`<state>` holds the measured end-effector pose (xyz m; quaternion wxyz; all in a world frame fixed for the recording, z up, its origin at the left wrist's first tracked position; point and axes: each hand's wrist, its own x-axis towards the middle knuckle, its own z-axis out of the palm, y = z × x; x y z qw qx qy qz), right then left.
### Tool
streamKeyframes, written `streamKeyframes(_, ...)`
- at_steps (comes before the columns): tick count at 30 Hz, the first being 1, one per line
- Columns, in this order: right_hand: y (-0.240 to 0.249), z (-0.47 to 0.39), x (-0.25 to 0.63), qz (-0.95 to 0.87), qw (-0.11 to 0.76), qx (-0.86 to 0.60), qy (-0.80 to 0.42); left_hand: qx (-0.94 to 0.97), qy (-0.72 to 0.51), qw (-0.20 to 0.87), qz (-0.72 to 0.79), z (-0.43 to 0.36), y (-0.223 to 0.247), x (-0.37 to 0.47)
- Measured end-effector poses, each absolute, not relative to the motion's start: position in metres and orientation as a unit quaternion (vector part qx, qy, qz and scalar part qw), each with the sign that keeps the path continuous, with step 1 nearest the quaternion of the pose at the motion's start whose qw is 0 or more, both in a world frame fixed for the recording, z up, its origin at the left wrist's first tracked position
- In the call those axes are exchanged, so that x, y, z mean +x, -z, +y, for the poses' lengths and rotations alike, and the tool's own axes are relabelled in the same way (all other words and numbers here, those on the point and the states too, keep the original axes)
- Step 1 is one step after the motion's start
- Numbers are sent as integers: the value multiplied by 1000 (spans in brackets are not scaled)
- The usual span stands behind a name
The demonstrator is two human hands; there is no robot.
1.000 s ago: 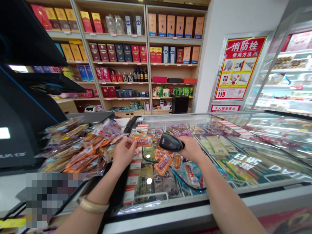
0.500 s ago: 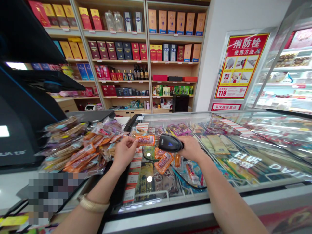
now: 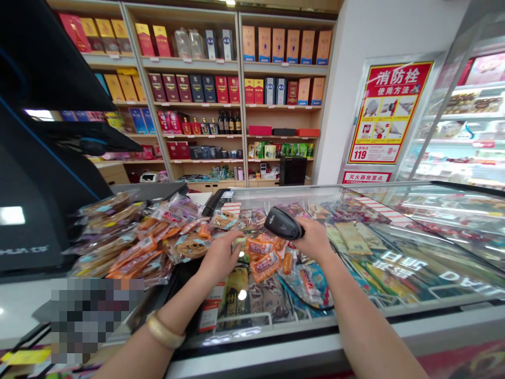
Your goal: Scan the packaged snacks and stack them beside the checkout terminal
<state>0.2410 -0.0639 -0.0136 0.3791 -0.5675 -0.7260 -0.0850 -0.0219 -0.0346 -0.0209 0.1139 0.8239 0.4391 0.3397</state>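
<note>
My right hand [image 3: 313, 239] is closed around a black handheld barcode scanner [image 3: 284, 223], its head pointing left above the freezer's glass top. My left hand [image 3: 224, 255] is just over the glass at the left, thumb and forefinger apart with a gap between them. Beside its fingertips lies an orange snack packet [image 3: 259, 246]. Another orange snack packet [image 3: 266, 266] lies just below that one, with a small sausage-like packet [image 3: 288, 261] to its right. A clear and red packet [image 3: 309, 281] rests nearer the front. A black cable curves past these packets.
A heap of packaged snacks [image 3: 153, 239] covers the counter at left, beside a dark checkout machine [image 3: 43, 184]. The freezer [image 3: 315, 337] holds many wrapped items under glass. Shelves of boxes and bottles [image 3: 197, 87] stand behind, with a red fire-hydrant poster [image 3: 390, 113] at right.
My left hand has moved right and down and has let go of the orange snack packet, which now lies with the others. The scanner has risen slightly and tilted.
</note>
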Motion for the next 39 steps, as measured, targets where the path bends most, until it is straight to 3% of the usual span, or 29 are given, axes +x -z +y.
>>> streamKeyframes(4,16,-62,241,-725,383,-564,97,761,-237,-161,582,-36,6,-39)
streamKeyframes(8,16,-62,240,-735,379,-555,94,714,-142,-244,641,-35,3,-49)
streamKeyframes(15,15,-62,240,-730,382,-560,88,716,-64,-242,651,-32,7,-50)
streamKeyframes(30,16,-63,239,-731,376,-563,82,752,-114,-195,619,-36,9,-46)
streamKeyframes(36,16,-64,238,-733,376,-560,87,746,-187,-138,625,-34,8,-52)
streamKeyframes(39,14,-65,237,-736,378,-555,84,741,-290,-130,592,-31,10,-55)
